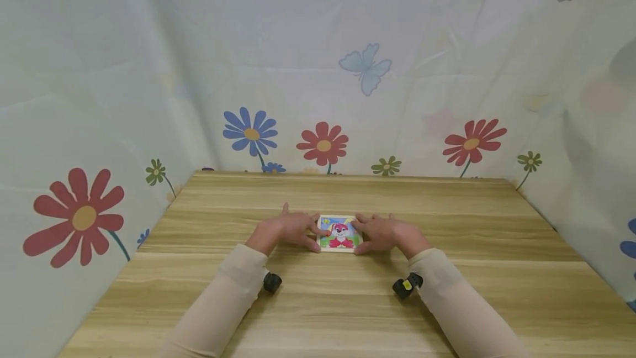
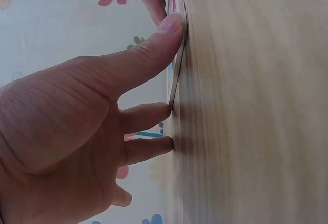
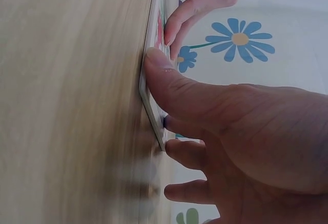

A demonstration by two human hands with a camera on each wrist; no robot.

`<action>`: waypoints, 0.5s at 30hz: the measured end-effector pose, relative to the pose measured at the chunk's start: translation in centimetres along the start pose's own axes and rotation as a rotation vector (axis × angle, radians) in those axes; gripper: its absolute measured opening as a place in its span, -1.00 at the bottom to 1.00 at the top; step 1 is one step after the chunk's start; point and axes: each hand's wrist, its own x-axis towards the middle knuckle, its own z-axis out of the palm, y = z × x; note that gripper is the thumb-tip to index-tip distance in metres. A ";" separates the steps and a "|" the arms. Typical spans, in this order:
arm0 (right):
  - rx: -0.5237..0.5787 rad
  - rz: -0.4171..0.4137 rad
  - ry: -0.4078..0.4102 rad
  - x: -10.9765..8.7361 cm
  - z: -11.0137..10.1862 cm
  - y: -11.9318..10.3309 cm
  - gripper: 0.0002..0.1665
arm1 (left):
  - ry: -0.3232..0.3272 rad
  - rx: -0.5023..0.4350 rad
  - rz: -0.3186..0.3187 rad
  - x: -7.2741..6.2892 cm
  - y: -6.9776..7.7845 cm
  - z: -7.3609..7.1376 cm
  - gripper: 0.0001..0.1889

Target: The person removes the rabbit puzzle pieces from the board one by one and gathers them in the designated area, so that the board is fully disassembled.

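A small square picture puzzle (image 1: pixel 340 241) with a pale frame lies flat on the wooden table, showing a pink and white cartoon animal. My left hand (image 1: pixel 296 230) holds its left side, thumb at the near corner, with the index finger reaching over the picture. On the opposite side, my right hand (image 1: pixel 380 232) holds the edge, its thumb on the near right corner and an index finger over the picture. In the left wrist view the thumb (image 2: pixel 148 55) presses the thin edge of the board. The right thumb (image 3: pixel 169 78) rests on the frame in the right wrist view.
The wood-grain table (image 1: pixel 318 303) extends around both hands. Behind it and at its sides hangs a white curtain (image 1: pixel 278 43) printed with flowers and butterflies. Dark wrist cameras (image 1: pixel 271 282) sit below each cuff, close to the tabletop.
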 end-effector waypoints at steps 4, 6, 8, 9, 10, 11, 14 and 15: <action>0.003 0.007 -0.001 -0.1 0.0 -0.1 -0.03 | 0.002 -0.013 -0.003 0.0 0.0 0.0 -0.42; 0.001 0.012 -0.001 -0.1 -0.1 -0.2 -0.05 | 0.007 -0.018 -0.009 0.0 0.0 0.0 -0.42; 0.002 0.019 -0.002 -0.1 -0.2 -0.4 -0.07 | 0.013 -0.022 -0.012 0.1 0.0 0.0 -0.42; 0.000 0.022 -0.005 -0.1 -0.2 -0.4 -0.09 | 0.014 -0.023 -0.011 0.1 0.0 0.0 -0.42; -0.005 0.019 -0.007 -0.1 -0.2 -0.5 -0.11 | 0.014 -0.024 -0.009 0.1 0.0 0.0 -0.42; -0.011 0.013 -0.002 0.0 -0.3 -0.6 -0.14 | 0.015 -0.021 -0.008 0.1 0.0 0.0 -0.42; 0.006 -0.048 0.064 0.6 -0.4 -0.9 -0.25 | 0.018 -0.014 -0.001 0.1 0.0 0.2 -0.42; 0.019 -0.092 0.100 1.0 -0.5 -1.1 -0.30 | 0.020 -0.013 0.003 0.1 0.0 0.2 -0.43</action>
